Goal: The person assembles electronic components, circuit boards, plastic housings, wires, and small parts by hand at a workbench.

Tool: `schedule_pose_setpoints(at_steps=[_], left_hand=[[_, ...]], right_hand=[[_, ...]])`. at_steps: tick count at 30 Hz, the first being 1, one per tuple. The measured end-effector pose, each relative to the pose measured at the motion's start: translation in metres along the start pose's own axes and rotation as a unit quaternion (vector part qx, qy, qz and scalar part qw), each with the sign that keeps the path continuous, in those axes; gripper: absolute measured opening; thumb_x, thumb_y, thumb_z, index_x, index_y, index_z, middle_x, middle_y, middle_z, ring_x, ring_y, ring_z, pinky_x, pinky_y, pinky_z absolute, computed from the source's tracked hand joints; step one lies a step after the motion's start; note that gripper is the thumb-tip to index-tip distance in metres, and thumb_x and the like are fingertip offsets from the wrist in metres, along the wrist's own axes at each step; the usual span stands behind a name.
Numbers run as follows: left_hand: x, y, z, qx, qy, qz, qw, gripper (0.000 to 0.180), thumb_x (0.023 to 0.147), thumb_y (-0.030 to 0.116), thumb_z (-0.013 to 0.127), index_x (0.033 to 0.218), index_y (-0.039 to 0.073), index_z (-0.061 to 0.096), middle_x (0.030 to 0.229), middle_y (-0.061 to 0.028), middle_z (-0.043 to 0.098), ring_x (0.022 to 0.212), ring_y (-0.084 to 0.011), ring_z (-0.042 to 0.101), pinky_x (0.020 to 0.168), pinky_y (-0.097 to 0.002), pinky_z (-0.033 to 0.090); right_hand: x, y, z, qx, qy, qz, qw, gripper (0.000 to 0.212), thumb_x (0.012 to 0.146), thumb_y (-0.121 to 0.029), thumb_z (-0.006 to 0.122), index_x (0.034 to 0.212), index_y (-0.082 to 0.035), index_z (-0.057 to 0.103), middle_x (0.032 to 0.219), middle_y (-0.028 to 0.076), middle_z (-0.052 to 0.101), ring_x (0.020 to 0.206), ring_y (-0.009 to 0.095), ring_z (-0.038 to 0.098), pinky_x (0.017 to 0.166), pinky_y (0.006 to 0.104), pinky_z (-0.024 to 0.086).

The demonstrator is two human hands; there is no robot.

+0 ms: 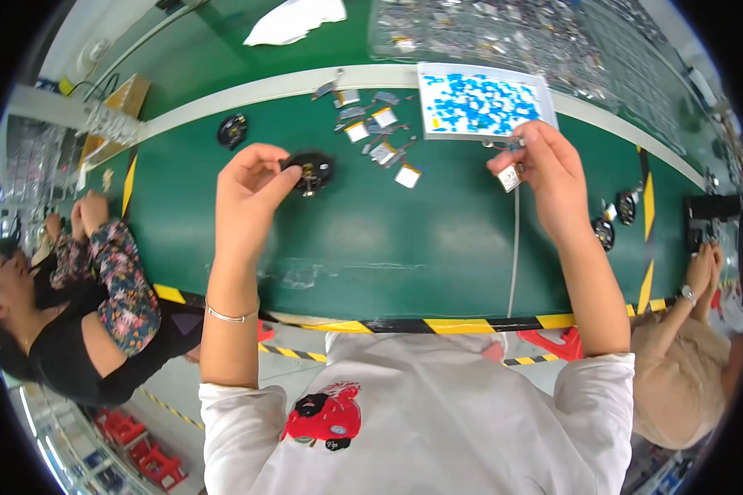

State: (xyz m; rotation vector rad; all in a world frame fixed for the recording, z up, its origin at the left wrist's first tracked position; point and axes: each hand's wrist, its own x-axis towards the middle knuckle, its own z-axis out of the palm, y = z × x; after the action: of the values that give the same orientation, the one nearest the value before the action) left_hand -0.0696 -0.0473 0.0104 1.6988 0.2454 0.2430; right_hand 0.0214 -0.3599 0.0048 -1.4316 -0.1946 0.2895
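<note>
Near edge of the green bench: yellow-and-black tape; just inside it, at right, two round black parts lie side by side.

Left hand: thumb and fingers closed on the rim of a round black housing, inner parts showing; right hand: pinched, with a small silver battery cell at the fingertips and its lead close by; both things are off the bench, well apart.

Step in hand, as judged: one housing and one cell picked up, not yet brought together; next move would seem to call for a steady left grip, and a light right one that spares the thin leads.

Beyond: loose cells with leads, scattered between the hands; white tray, small blue pieces spread over its floor; farthest, a clear container crowded with small greyish parts, kind too small to tell.
</note>
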Motion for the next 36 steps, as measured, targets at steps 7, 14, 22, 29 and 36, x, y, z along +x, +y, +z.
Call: schedule_pose_setpoints(at_steps=[7,14,22,29,36], left_hand=[[0.019,0.03,0.108,-0.314,-0.161,-0.148,0.924,0.006,0.086,0.008,0.05,0.089,0.002,0.049,0.094,-0.0174,0.062,0.084,-0.0269,0.064,0.068,-0.0363,0.057],[-0.009,0.018,0.122,-0.262,-0.217,-0.222,0.914,0.027,0.086,-0.002,0.05,0.113,-0.003,0.051,0.099,-0.013,0.062,0.084,-0.0169,0.064,0.068,-0.0301,0.058],[-0.024,0.019,0.12,-0.266,-0.211,-0.103,0.935,0.025,0.086,-0.006,0.05,0.111,-0.005,0.052,0.104,-0.0122,0.062,0.086,-0.0128,0.061,0.069,-0.0256,0.054],[-0.03,0.023,0.123,-0.229,-0.208,-0.045,0.95,0.024,0.082,-0.007,0.053,0.106,-0.005,0.055,0.097,-0.0095,0.062,0.084,-0.0104,0.06,0.07,-0.0232,0.052],[-0.03,0.027,0.122,-0.177,-0.213,-0.036,0.96,0.016,0.083,-0.005,0.054,0.099,-0.004,0.058,0.088,-0.0065,0.064,0.078,-0.008,0.061,0.066,-0.0208,0.051]], right_hand=[[-0.015,-0.029,0.014,0.072,-0.015,0.092,0.993,0.015,0.09,-0.013,0.049,0.101,-0.003,0.053,0.066,0.004,0.057,0.056,0.013,0.057,0.051,0.0254,0.048],[-0.037,-0.022,0.018,0.065,0.007,0.006,0.998,0.016,0.079,0.004,0.057,0.095,0.002,0.054,0.076,0.009,0.064,0.069,0.016,0.064,0.06,0.0257,0.051],[-0.04,-0.015,0.022,-0.101,-0.079,-0.142,0.982,0.017,0.069,0.009,0.065,0.084,0.005,0.057,0.087,0.008,0.054,0.077,0.01,0.056,0.068,0.0212,0.049],[-0.043,-0.014,0.029,-0.098,-0.068,-0.118,0.986,0.017,0.07,0.008,0.064,0.085,0.004,0.058,0.087,0.007,0.054,0.076,0.01,0.056,0.067,0.0212,0.05],[-0.046,-0.015,0.032,-0.089,-0.053,-0.096,0.99,0.014,0.071,0.008,0.064,0.082,0.003,0.056,0.085,0.006,0.053,0.076,0.01,0.056,0.069,0.0223,0.051]])
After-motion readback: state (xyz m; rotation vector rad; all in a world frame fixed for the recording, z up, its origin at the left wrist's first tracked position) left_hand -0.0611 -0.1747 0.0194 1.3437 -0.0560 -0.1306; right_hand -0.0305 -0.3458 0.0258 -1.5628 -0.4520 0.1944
